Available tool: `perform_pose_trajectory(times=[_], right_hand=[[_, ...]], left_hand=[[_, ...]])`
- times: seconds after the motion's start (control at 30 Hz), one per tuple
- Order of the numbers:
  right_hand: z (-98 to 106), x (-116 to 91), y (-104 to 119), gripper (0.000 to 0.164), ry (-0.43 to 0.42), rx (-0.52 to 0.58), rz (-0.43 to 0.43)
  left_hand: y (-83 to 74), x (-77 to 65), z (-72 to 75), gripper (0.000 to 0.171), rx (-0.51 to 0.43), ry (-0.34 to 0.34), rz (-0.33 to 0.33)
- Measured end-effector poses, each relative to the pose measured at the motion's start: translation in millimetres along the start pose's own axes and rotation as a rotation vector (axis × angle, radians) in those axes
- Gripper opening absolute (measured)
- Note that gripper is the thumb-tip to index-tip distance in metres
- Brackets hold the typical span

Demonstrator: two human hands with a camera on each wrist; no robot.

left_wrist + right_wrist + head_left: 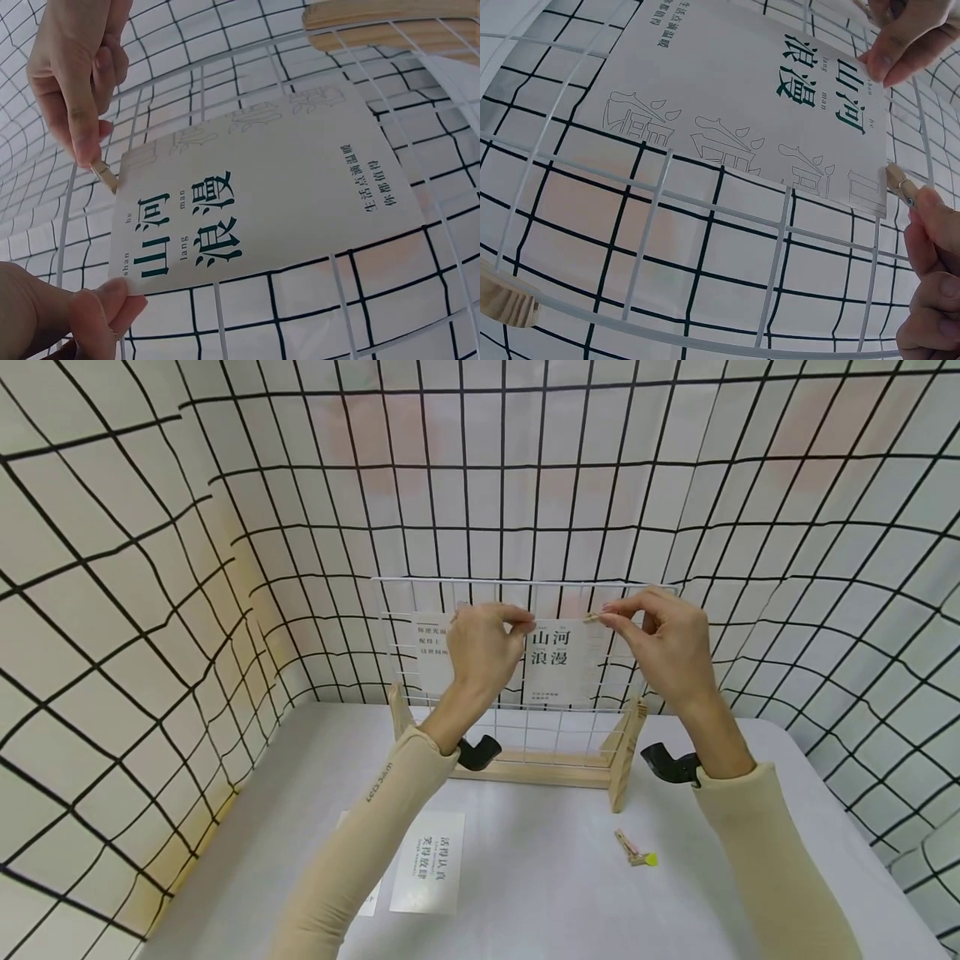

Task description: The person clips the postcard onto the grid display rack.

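A white card (558, 668) with dark green characters lies against a white wire grid rack (510, 722) on a wooden stand. Thumb and finger of my left hand (486, 643) pinch the card's upper left corner. With its fingertips my right hand (667, 639) pinches a small wooden clothespin (901, 184), whose tip is at the card's upper right corner. In the left wrist view the clothespin (105, 176) touches the card's edge; whether it grips the wire too, I cannot tell. A second printed card (432, 652) is on the rack to the left, partly behind my left hand.
Another printed card (427, 864) lies on the white table, overlapping a further one mostly under my left sleeve. Small wooden clothespins (633, 852), one with a yellow piece, lie at the right. The stand's wooden foot (624, 760) is near my right wrist. Black-lined walls surround the table.
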State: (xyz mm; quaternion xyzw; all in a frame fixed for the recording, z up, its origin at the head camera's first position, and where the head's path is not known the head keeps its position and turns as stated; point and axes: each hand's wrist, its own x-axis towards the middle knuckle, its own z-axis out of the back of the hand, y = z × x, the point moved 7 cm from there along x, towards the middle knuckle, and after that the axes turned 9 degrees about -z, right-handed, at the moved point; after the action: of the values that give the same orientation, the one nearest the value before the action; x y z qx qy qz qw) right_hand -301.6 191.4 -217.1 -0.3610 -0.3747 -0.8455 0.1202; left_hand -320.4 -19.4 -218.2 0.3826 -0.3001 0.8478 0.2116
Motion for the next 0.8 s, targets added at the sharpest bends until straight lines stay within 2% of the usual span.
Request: perform_pose_trajectory(times=[0.37,0.8], right_hand=[[-4,7,6,0.014,0.043,-0.049,0.004],[-10,14,11,0.014,0.129,-0.076,-0.039]], left_hand=[[-1.6,0.3,-1.0,0.003,0.032,-0.009,-0.006],[-3.0,-2.2,0.4,0.004,0.030,-0.066,-0.006]])
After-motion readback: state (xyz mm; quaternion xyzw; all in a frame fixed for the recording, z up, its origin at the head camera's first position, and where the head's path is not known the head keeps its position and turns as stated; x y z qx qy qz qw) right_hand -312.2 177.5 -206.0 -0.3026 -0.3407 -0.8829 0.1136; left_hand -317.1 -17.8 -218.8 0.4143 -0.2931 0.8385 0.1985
